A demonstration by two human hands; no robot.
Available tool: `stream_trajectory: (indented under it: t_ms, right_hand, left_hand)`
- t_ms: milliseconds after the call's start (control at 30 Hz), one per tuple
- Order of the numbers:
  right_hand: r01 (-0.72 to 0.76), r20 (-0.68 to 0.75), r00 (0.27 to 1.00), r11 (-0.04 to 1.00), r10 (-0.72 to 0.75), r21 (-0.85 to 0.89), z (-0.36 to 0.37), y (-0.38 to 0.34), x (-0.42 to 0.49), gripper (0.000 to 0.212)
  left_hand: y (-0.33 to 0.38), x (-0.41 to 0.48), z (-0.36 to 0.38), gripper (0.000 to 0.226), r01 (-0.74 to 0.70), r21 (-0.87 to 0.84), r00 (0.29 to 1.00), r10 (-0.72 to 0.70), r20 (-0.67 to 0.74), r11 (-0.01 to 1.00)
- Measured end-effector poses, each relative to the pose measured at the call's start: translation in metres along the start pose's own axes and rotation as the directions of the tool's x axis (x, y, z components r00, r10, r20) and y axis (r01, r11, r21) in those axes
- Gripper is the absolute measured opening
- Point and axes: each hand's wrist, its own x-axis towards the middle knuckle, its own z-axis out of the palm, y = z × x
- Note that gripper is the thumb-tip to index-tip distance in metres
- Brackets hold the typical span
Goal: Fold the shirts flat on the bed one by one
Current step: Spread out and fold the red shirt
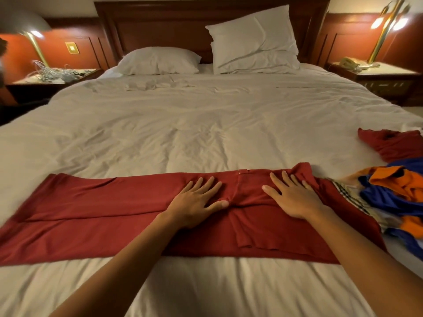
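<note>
Lying across the near part of the white-covered bed (206, 124), a dark red cotton shirt (91, 207) is seen folded lengthwise into a long flat band that runs from 9 o'clock to 3 o'clock. The left hand (196, 202) is laid palm down on the middle of the band. Its fingers are straight and slightly spread toward 1 o'clock and its thumb is stretched toward 3 o'clock; nothing is gripped. The right hand (295, 197) is pressed flat just beside it at 3 o'clock, with its fingers extended and fanned toward 11 o'clock and its fingertips near bunched fabric at the band's end; nothing is pinched. The hands are apart, with a vertical seam strip between them. A heap of orange and blue garments (393, 193) is piled at 3 o'clock of the shirt, and a second dark red garment (398, 145) lies at 2 o'clock. Two white pillows (251, 40) are set at 12 o'clock.
</note>
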Motion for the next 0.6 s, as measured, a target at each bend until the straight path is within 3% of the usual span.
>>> stream_trajectory:
  t_ms: [67,133,233,333,500,600]
  right_hand:
    - [-0.065,0.016,0.998,0.998,0.065,0.02,-0.006,-0.016,-0.004,0.086]
    - [-0.049,-0.065,0.997,0.998,0.05,0.026,-0.006,-0.044,-0.014,0.084]
    - [0.224,-0.261,0.944,0.973,-0.201,0.057,0.011,-0.106,-0.039,0.071]
    - [0.375,-0.249,0.911,0.913,-0.329,0.161,0.032,-0.176,-0.055,0.07]
    - [0.292,-0.166,0.947,0.953,-0.276,0.085,0.062,-0.245,-0.059,0.074]
    - [0.249,-0.173,0.957,0.965,-0.232,0.086,0.07,-0.247,-0.057,0.073]
  left_hand:
    - [-0.033,-0.021,-0.007,0.09,0.038,0.028,0.999,-0.037,-0.027,0.999]
    - [-0.074,-0.048,-0.013,0.086,0.103,0.005,0.994,-0.103,-0.049,0.995]
    - [-0.141,-0.09,-0.02,0.072,0.219,0.034,0.975,-0.217,-0.051,0.975]
    - [-0.2,-0.131,-0.027,0.062,0.327,0.083,0.945,-0.324,-0.05,0.941]
    - [-0.263,-0.186,-0.04,0.06,0.502,0.216,0.864,-0.494,-0.096,0.837]
    - [-0.281,-0.205,-0.048,0.063,0.629,0.161,0.777,-0.604,-0.178,0.761]
